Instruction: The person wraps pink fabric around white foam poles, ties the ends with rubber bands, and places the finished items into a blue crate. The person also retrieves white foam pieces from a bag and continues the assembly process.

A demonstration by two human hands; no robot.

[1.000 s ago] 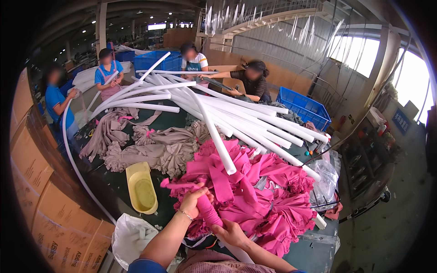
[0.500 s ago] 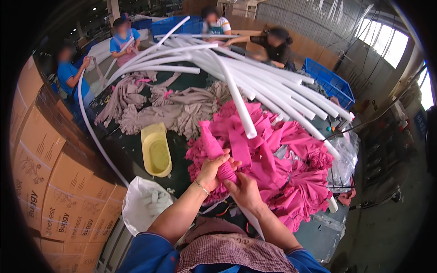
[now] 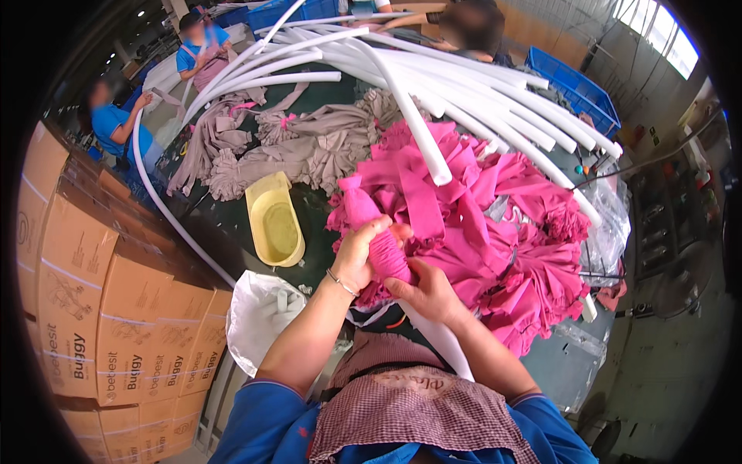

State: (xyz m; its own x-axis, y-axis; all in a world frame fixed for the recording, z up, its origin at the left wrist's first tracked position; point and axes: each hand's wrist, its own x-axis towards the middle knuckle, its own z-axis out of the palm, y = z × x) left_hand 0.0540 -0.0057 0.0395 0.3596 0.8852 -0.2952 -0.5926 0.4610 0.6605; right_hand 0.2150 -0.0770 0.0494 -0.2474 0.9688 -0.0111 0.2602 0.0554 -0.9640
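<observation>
Fingers (image 3: 376,229) of the left hand (image 3: 363,255) curl tight around a pink fabric sleeve (image 3: 369,228), a rolled tube of cloth that stands tilted up and away from the person. Right hand (image 3: 423,292) sits just below it, its fingers closed on the lower end of the same sleeve where the cloth meets a white foam tube (image 3: 440,344) that runs down toward the person's lap. Both hands touch each other around the sleeve, close to the near edge of the dark green tabletop (image 3: 224,224).

Just behind the hands lies a big heap of pink fabric pieces (image 3: 495,224), with a loose fan of long white foam tubes (image 3: 464,100) lying across it. Farther back is a pile of beige fabric pieces (image 3: 309,147). A yellow plastic tray (image 3: 276,220) sits on the tabletop left of the hands, and a white bag (image 3: 259,317) hangs near the left forearm. Stacked cardboard boxes (image 3: 93,309) line the left side. A blue crate (image 3: 576,89) stands at the far right, and other people work at the far end.
</observation>
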